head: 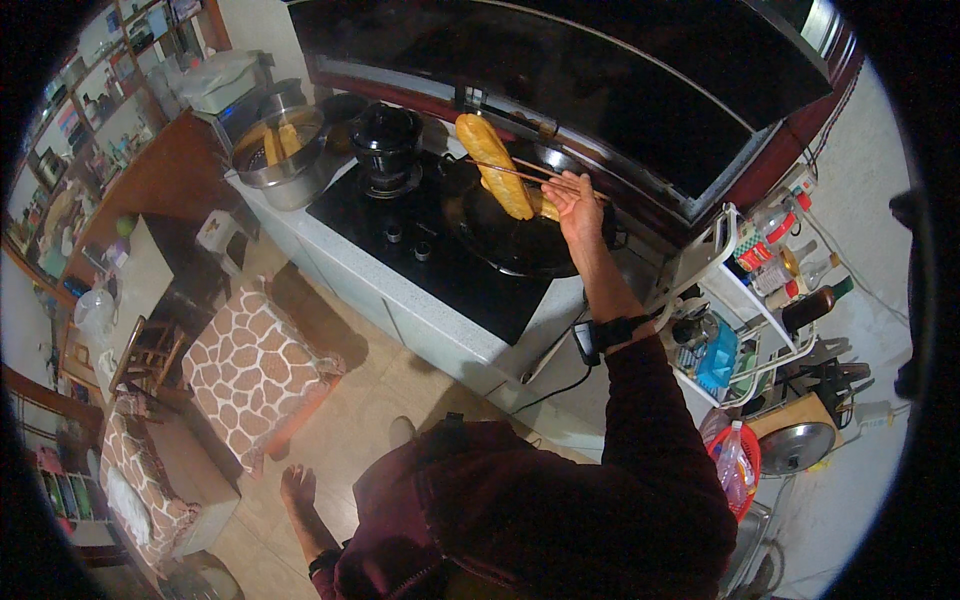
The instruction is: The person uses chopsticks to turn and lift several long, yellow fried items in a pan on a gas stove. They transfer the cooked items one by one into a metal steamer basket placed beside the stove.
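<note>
My right hand (576, 206) holds a pair of long chopsticks (540, 177) over the stove. Between the chopsticks is a long golden piece of fried dough (495, 166), raised above a dark wok (510, 244). Another golden piece (548, 209) shows in the wok, partly behind the raised one and my fingers. At the left end of the counter, a metal strainer over a steel pot (289, 191) holds more golden pieces (283, 142). My left hand (298, 484) hangs low over the floor beside my body, away from the stove, with nothing visible in it.
A lidded black pot (386, 139) stands on the left burner of the black cooktop (450, 277). A range hood (585, 75) overhangs the stove. At the right is a white rack (772, 322) with bottles. A stool with a giraffe-pattern cover (255, 367) stands behind my left hand.
</note>
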Available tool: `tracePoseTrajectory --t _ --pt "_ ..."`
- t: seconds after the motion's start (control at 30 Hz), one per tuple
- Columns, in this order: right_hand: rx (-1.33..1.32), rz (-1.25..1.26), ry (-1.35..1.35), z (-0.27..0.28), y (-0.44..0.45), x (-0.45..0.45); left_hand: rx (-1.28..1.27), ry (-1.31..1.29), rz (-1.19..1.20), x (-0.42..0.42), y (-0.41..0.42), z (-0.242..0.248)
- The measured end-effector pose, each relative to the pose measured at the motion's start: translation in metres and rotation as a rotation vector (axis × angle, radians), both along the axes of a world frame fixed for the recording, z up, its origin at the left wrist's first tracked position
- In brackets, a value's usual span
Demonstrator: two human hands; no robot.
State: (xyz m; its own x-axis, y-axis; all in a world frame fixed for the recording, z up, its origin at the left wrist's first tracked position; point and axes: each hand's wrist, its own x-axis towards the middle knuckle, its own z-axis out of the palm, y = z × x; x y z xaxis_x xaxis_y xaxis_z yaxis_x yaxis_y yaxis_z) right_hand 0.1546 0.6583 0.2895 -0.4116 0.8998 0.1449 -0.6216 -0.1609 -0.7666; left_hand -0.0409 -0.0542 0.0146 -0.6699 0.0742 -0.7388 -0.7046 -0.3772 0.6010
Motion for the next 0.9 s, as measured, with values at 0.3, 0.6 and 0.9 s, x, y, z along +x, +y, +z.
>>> tracePoseTrajectory --t 0.3,0.6,0.9 --pt "-0.015 0.036 0.021 -0.005 -0.001 -0.004 -0.015 0.059 -0.045 -0.003 -0.005 -0.022" --pt "-0.027 0.022 -0.022 -0.006 -0.002 -0.006 0.028 -0.026 -0.010 0.006 0.008 -0.017" --pt "0.147 -0.101 -0.239 -0.009 -0.013 -0.002 -0.048 -0.043 -0.039 0.016 0.024 -0.014"
